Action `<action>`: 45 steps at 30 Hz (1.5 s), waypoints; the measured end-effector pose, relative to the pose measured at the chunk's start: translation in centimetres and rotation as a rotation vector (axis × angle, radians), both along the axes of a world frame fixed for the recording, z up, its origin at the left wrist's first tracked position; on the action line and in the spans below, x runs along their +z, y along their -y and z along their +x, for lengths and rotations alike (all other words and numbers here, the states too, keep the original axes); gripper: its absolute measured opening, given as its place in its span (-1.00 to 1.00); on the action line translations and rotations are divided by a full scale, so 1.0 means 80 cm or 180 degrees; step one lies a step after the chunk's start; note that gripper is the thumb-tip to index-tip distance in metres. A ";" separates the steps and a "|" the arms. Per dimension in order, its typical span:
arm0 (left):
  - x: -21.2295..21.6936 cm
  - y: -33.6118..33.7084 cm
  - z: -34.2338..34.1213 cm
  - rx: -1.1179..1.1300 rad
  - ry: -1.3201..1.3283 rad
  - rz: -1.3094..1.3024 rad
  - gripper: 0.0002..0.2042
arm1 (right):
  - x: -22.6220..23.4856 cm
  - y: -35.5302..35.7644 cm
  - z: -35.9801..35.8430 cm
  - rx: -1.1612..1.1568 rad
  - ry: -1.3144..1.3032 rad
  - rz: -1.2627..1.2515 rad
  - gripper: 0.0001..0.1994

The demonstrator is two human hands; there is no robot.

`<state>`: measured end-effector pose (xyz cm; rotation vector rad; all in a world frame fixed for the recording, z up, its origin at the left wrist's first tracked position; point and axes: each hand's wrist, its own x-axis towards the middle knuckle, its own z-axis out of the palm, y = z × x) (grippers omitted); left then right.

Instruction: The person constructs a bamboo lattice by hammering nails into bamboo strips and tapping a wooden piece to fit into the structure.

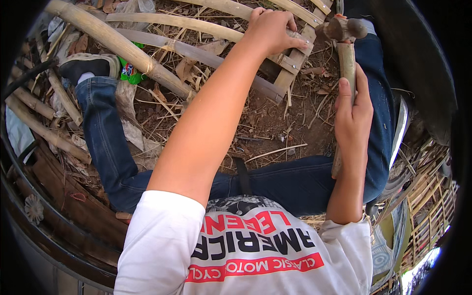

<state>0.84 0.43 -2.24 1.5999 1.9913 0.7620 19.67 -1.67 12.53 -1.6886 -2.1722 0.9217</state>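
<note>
My left hand (pixel 272 29) presses down on a frame of split bamboo slats (pixel 290 61) lying on the dirt ahead of me, fingers curled over the top slat. My right hand (pixel 352 110) grips the wooden handle of a hammer (pixel 345 54); its dark metal head points up beside the frame's right end. My legs in blue jeans (pixel 105 137) spread around the work spot.
Long bamboo poles (pixel 118 42) and thin slats lie across the ground to the upper left, with dry leaves, a green wrapper (pixel 130 71) and scraps. More bamboo lattice pieces (pixel 427 196) stand at the right. A dark curved object (pixel 418 54) borders the upper right.
</note>
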 end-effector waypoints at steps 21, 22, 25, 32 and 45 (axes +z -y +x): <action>0.001 0.007 -0.002 -0.0087 0.0041 -0.0078 -0.48 | -0.018 0.003 0.008 0.0362 0.0263 0.0023 -0.62; 0.004 0.004 -0.007 -0.0099 0.0056 -0.0101 -0.48 | -0.032 -0.003 0.003 0.0361 0.0199 -0.0093 -0.61; 0.009 0.006 -0.002 -0.0120 0.0055 -0.0131 -0.48 | -0.006 0.004 0.008 0.0143 0.0080 -0.0284 -0.62; 0.006 0.007 -0.002 -0.0067 0.0057 -0.0243 -0.48 | -0.021 0.001 0.011 0.0163 0.0208 -0.0380 -0.61; 0.030 0.015 -0.008 0.0045 0.0519 -0.0374 -0.55 | -0.017 0.004 0.005 0.0130 -0.0087 -0.0038 -0.61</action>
